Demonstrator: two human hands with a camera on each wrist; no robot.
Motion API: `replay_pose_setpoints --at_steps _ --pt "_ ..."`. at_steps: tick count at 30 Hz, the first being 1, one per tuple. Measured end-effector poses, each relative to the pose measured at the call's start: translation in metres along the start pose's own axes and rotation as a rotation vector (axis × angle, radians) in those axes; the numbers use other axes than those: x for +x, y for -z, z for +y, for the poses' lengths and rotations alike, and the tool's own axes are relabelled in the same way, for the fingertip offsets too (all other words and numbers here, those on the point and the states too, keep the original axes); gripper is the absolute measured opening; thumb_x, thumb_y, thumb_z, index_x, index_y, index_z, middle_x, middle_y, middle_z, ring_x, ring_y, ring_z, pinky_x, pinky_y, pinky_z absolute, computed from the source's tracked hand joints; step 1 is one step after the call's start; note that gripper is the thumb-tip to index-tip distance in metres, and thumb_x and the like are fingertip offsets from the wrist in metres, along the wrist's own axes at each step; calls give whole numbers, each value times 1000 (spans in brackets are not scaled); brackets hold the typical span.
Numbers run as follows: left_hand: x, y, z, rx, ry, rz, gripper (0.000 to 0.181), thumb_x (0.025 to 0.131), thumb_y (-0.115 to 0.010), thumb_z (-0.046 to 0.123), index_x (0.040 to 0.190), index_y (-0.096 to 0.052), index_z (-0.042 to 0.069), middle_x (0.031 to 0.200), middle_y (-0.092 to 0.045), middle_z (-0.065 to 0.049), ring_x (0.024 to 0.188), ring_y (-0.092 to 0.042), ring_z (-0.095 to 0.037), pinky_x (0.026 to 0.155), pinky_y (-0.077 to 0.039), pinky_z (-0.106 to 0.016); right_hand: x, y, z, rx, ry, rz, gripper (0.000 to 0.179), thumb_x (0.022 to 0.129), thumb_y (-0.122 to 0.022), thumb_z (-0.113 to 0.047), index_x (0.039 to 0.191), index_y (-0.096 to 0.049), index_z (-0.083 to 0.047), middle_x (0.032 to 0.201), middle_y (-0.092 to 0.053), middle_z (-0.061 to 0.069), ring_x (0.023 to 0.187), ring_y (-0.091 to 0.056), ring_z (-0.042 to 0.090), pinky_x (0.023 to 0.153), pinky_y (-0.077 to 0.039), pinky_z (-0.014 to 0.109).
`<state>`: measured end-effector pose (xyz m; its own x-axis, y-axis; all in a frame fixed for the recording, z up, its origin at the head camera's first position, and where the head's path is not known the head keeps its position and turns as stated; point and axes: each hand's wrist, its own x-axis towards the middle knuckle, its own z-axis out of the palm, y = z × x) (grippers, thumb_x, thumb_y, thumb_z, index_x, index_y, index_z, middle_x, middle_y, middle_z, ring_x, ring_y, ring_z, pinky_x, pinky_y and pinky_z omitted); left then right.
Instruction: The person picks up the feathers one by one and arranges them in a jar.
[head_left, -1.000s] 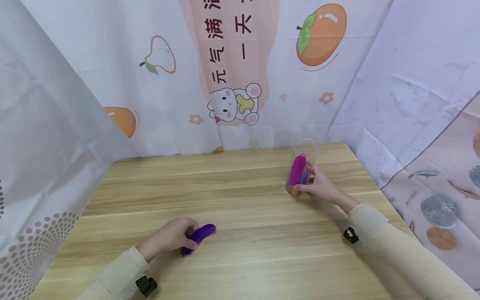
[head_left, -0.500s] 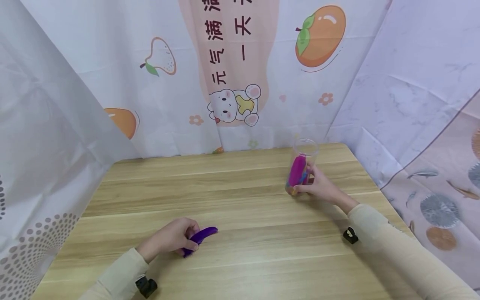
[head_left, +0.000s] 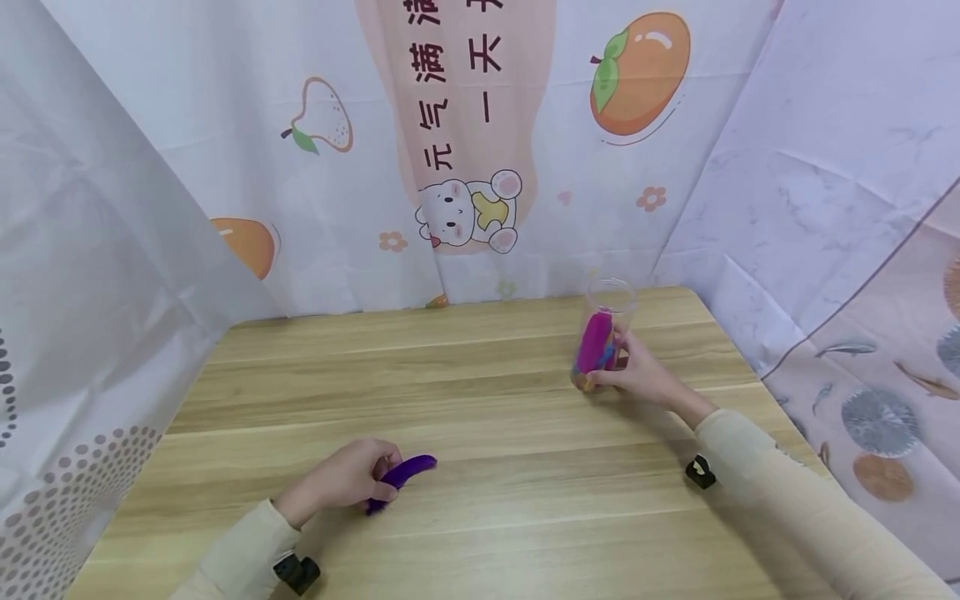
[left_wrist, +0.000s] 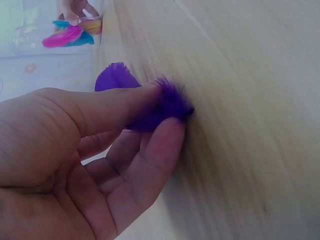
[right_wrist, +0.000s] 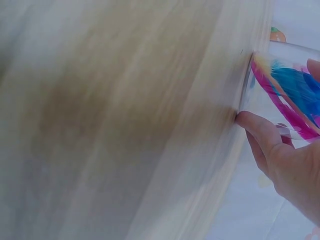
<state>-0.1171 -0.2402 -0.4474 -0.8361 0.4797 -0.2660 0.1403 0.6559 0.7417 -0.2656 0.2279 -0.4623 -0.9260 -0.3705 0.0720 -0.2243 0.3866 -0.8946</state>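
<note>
A purple feather (head_left: 408, 471) is pinched between the thumb and fingers of my left hand (head_left: 348, 477), low over the front left of the table. In the left wrist view the feather's fluffy end (left_wrist: 167, 102) sticks out past the fingertips, close to the wood. My right hand (head_left: 643, 371) grips the lower part of a clear cup (head_left: 611, 296), which stands upright at the back right. Inside the cup are a magenta feather (head_left: 597, 340) and, in the right wrist view, blue feathers (right_wrist: 297, 85) and some orange. The palm hides part of the cup.
The wooden table (head_left: 480, 542) runs back to a printed curtain (head_left: 337, 208). More cloth (head_left: 885, 375) hangs along the right side, near the right arm. A small black device (head_left: 297, 573) is strapped at the left wrist, another (head_left: 701, 472) at the right.
The purple feather has turned slightly in my left fingers, its tip shifting a little right and down. My right hand and the cup stay in place.
</note>
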Motion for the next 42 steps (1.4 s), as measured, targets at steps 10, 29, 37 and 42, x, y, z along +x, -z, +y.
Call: replay_pose_setpoints --at_steps 10,29,37,42 --pt "-4 1 -9 -153 19 -11 23 84 -80 0 98 -62 2 82 -59 -7 67 -67 -21 51 -59 -35 0 1 2 -15 6 3 97 83 -85 -11 157 -23 -13 132 -54 24 110 -61 35 91 -51 39" --pt "5 12 2 -211 -52 68 16 96 -71 13 105 -66 1 92 -64 -10 79 -69 -22 62 -62 -34 -1 0 1 3 11 0 94 84 -85 -11 156 -26 -14 132 -55 22 111 -60 34 92 -50 41" --pt "14 10 9 -256 -73 53 19 96 -71 12 109 -65 -1 94 -63 -11 82 -68 -24 65 -62 -36 -2 -2 1 6 13 17 91 82 -85 -8 153 -28 -11 126 -55 23 103 -62 32 87 -52 38" --pt "22 7 13 -206 -107 67 17 97 -71 14 109 -66 3 92 -65 -9 81 -66 -23 64 -62 -37 -3 1 1 -1 12 11 95 82 -86 -11 156 -25 -11 123 -54 22 102 -61 30 85 -52 37"
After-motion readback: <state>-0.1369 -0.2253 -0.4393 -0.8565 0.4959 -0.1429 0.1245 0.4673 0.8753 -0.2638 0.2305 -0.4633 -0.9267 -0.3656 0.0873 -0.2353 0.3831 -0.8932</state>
